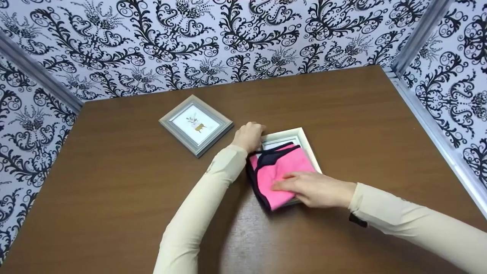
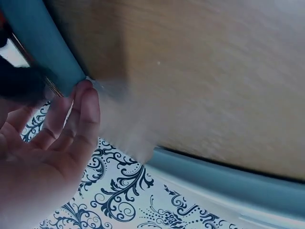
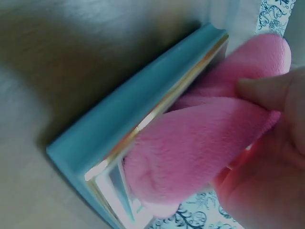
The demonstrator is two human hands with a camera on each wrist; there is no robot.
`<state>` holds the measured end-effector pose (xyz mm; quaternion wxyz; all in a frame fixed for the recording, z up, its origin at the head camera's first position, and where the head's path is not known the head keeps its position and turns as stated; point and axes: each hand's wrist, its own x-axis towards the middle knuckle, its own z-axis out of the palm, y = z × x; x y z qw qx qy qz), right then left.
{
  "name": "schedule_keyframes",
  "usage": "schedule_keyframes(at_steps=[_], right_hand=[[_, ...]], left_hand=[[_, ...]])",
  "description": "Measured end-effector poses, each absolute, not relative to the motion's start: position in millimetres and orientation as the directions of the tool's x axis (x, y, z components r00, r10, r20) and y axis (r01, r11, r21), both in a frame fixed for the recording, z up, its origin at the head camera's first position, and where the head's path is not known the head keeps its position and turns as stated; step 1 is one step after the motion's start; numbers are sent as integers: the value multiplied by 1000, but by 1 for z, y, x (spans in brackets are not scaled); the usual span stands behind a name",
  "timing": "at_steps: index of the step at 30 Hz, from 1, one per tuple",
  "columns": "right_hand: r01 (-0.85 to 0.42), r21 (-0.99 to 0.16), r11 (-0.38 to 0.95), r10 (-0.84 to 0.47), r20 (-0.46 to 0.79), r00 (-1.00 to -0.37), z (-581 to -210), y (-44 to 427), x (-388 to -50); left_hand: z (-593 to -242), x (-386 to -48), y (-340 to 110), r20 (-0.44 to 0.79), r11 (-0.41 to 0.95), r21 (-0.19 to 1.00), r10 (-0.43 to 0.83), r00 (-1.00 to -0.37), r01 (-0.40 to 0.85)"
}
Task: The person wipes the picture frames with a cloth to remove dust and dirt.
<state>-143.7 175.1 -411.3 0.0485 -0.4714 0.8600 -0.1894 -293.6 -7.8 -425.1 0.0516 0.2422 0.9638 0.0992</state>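
Observation:
My left hand [image 1: 249,136] grips the far left corner of a pale picture frame [image 1: 310,148]. In the left wrist view, the fingers [image 2: 88,112] bend against that corner; the thumb is not plain to see. Over most of the frame's glass lies a folded pink cloth [image 1: 283,167] with dark navy edging, hiding the picture beneath. My right hand [image 1: 314,188] pinches this cloth near the frame's right side. The right wrist view has the thumb on the plush pink cloth [image 3: 181,148], its folds pressed over the frame's inner edge.
A second picture frame [image 1: 180,137], grey-beige with a small plant picture, lies turned diagonally to the left. Both are on a brown wooden table [image 1: 114,182]. Black-and-white patterned panels [image 1: 213,42] enclose the table at the back and sides.

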Motion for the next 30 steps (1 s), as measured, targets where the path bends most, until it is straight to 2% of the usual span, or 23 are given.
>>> schedule_keyframes(at_steps=[4, 6, 9, 14, 18, 21, 24, 30], right_hand=[[-820, -317, 477, -854, 55, -518, -406, 182, -141], [-824, -278, 494, -853, 31, -521, -402, 187, -139], [-809, -223, 543, -831, -2, -557, -394, 195, -136], [-752, -118, 649, -759, -30, -650, -384, 206, -129], [-738, -74, 670, -740, -4, -672, -381, 208, -125], [-746, -92, 659, -750, -2, -662, -380, 203, -124], [-752, -170, 637, -765, -27, -643, -382, 194, -126], [-796, -321, 513, -836, 20, -548, -393, 179, -132]], left_hand=[[-424, -294, -7, -90, 857, 208, 496, -864, 471], [-424, -294, -7, -98, 855, 209, 502, -859, 475], [-425, -294, -7, -95, 850, 207, 510, -855, 484], [-426, -294, -7, -76, 844, 198, 520, -851, 498], [-427, -295, -8, -66, 838, 187, 531, -845, 512], [-428, -295, -9, -64, 838, 186, 531, -845, 513], [-428, -296, -11, -67, 844, 187, 522, -850, 503], [-428, -296, -10, -81, 853, 184, 509, -857, 489]])
